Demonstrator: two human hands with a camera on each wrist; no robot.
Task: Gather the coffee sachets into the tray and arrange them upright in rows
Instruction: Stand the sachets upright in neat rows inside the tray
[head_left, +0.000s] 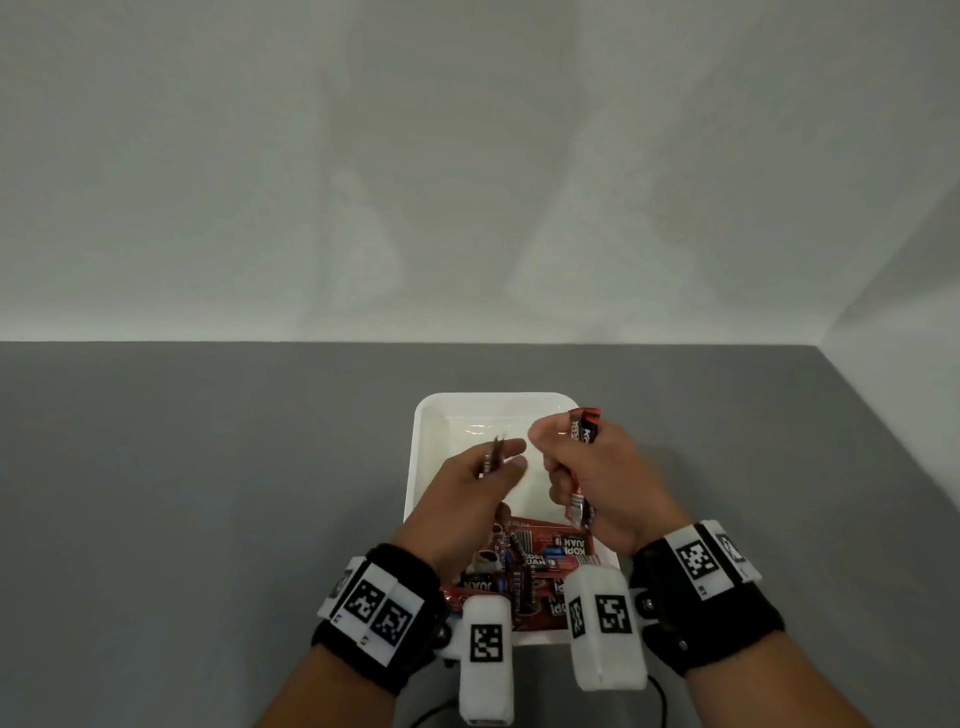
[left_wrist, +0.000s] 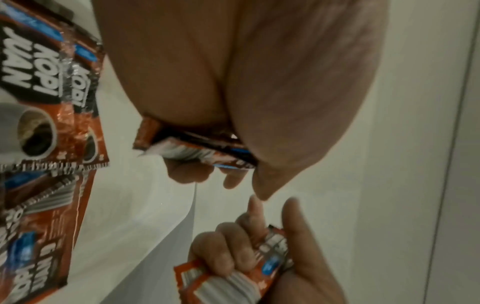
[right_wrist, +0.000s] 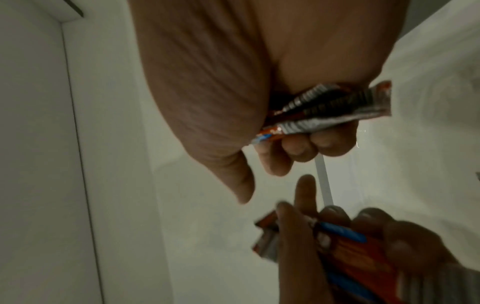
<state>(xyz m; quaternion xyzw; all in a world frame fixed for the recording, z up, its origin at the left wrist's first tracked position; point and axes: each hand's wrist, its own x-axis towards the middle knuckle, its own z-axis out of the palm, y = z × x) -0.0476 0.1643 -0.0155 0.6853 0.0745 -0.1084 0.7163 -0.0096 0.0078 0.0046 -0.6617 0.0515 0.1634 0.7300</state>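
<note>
A white rectangular tray (head_left: 439, 410) sits on the grey table, its far half bare. Several red and black coffee sachets (head_left: 530, 566) lie flat in a pile in its near half, also at the left of the left wrist view (left_wrist: 52, 115). My left hand (head_left: 483, 478) hovers over the tray and grips a small stack of sachets (left_wrist: 197, 148) edge-on. My right hand (head_left: 582, 483) is beside it, fingers curled round another bunch of sachets (head_left: 584, 436) held roughly upright; the same bunch (right_wrist: 363, 111) shows in the right wrist view. The two hands almost touch at thumb and fingertips.
The grey table (head_left: 182, 493) meets white walls (head_left: 467, 156) at the back and right. Both wrists carry black bands with white camera blocks (head_left: 605, 623) over the tray's near edge. A dark cable (head_left: 660, 701) runs near the front edge.
</note>
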